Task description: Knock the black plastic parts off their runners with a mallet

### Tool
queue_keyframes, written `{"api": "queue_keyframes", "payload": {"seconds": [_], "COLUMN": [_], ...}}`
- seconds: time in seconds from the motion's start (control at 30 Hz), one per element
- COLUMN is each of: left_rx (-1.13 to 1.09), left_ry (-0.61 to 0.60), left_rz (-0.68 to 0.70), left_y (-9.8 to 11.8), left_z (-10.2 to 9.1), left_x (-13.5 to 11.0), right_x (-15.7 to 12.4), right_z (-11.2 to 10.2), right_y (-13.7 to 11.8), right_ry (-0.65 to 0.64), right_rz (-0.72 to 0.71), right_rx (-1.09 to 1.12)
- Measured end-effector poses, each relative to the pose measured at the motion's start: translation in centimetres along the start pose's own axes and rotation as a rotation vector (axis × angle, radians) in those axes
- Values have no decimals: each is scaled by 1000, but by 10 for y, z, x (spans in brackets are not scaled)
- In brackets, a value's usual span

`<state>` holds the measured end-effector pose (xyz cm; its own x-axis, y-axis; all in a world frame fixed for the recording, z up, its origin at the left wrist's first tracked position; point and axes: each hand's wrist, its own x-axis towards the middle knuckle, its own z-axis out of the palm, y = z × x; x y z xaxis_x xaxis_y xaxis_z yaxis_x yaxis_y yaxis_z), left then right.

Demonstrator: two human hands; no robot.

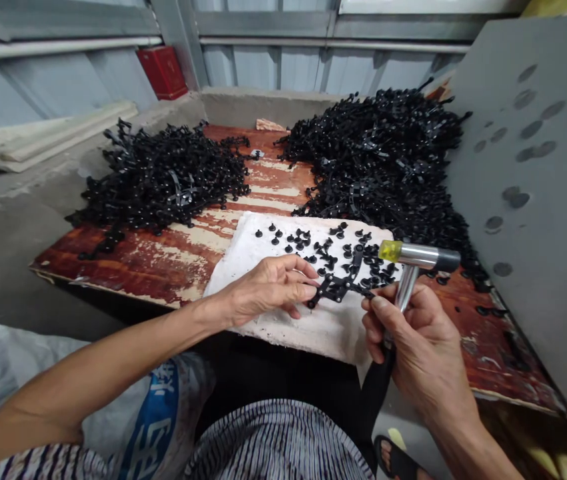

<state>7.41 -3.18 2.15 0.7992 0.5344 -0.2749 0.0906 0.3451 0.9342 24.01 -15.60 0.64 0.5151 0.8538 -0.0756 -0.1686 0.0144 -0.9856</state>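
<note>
Over a white pad (273, 327), my left hand (273, 287) pinches one arm of a black plastic bracket (338, 287) with several arms and small shiny pins. My right hand (418, 327) has its fingers wrapped round the handle of a small mallet (408, 273), whose head has a yellow face on the left and a black one on the right. The thumb and forefinger of that same hand also touch the bracket's right arm. Behind the bracket, many small black round-based pegs (299, 240) stand or lie on the pad.
Heaps of black plastic parts cover the worn red board: one pile (163, 180) at the left, a larger one (383, 153) at the right. A grey spotted panel (538, 200) walls off the right side. White sacks (88, 373) lie below left; a red box (163, 72) stands behind.
</note>
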Motion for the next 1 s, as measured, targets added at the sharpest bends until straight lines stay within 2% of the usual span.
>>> {"api": "queue_keyframes", "payload": {"seconds": [0.1, 0.2, 0.3, 0.37, 0.47, 0.57, 0.63, 0.8, 1.0], "left_rx": [266, 495, 554, 514, 450, 409, 401, 400, 326], "left_ry": [56, 40, 32, 65, 173, 294, 328, 321, 202], "left_rz": [67, 100, 75, 28, -58, -127, -140, -99, -103], "left_y": [14, 20, 16, 14, 17, 24, 27, 26, 25], "left_z": [-2, 5, 13, 10, -9, -39, -59, -98, -122], "left_x": [3, 9, 12, 10, 0, -12, -15, -3, 16], "right_x": [0, 0, -2, -3, -4, -2, -1, -2, -5], "right_z": [3, 10, 16, 17, 14, 14, 16, 24, 25], "right_y": [-1, 3, 9, 12, 13, 14, 17, 28, 29], "right_ry": [-42, -81, -140, -187, -204, -160, -161, -217, -191], "right_rz": [18, 31, 56, 78, 115, 161, 198, 278, 340], "right_rx": [-13, -15, -29, -64, -124, -83, -30, 20, 23]}}
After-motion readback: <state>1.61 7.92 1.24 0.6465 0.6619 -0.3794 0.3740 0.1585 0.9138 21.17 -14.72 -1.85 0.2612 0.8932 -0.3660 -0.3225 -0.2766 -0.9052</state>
